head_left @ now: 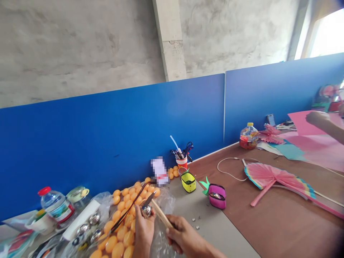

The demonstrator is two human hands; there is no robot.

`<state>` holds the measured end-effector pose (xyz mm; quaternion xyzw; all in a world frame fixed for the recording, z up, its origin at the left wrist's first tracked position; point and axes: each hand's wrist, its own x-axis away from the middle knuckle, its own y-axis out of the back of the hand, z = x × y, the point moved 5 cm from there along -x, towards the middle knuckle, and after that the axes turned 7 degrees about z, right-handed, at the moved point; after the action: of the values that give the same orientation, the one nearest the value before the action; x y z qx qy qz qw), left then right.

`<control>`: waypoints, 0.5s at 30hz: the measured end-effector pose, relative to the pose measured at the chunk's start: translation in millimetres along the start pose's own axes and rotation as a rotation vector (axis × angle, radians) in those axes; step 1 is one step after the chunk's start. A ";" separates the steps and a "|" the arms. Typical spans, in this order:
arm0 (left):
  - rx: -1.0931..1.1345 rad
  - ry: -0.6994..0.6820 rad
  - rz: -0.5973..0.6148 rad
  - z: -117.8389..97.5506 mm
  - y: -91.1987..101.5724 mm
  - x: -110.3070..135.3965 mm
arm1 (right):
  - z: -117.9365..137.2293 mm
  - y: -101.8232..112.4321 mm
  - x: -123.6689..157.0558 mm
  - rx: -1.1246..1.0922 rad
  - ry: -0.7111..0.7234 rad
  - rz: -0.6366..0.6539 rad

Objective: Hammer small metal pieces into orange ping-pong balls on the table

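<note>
My left hand (144, 229) is closed around a shiny silver ball (146, 211). A dark pointed blade (149, 199) rises just above the ball; whether my left hand also grips it, I cannot tell. My right hand (180, 233) is wrapped round a flat wooden stick (161, 214), whose far end reaches up close to the blade. Beneath and left of my hands lie many orange balls (122, 232) in clear plastic. A yellow pouch (188, 182) and a purple pouch (217, 196) with green leaf shapes stand beyond my right hand.
More silver balls (94, 218) lie at left, near a red-capped bottle (57, 206). A cup of pens (182, 162) stands by the blue partition (120, 136). Right of it are a drink bottle (249, 137) and a pink paper fan (278, 173). Another person's arm (329, 123) reaches over pink sheets.
</note>
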<state>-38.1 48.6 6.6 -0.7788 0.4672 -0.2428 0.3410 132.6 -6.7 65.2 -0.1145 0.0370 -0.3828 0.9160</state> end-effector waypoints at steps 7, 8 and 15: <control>0.051 0.015 -0.008 -1.2 -9.0 5.5 | -7.8 4.9 -3.8 0.053 0.014 -0.049; 0.048 0.022 -0.025 -0.7 -10.1 6.4 | -10.4 6.5 -4.7 0.061 0.015 -0.054; 0.014 0.044 -0.053 0.8 -13.4 10.1 | -15.4 10.3 -7.0 0.052 0.005 -0.003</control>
<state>-25.5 44.3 16.8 -0.7830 0.4519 -0.2722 0.3297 132.4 2.4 47.7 -0.0896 0.0292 -0.3854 0.9179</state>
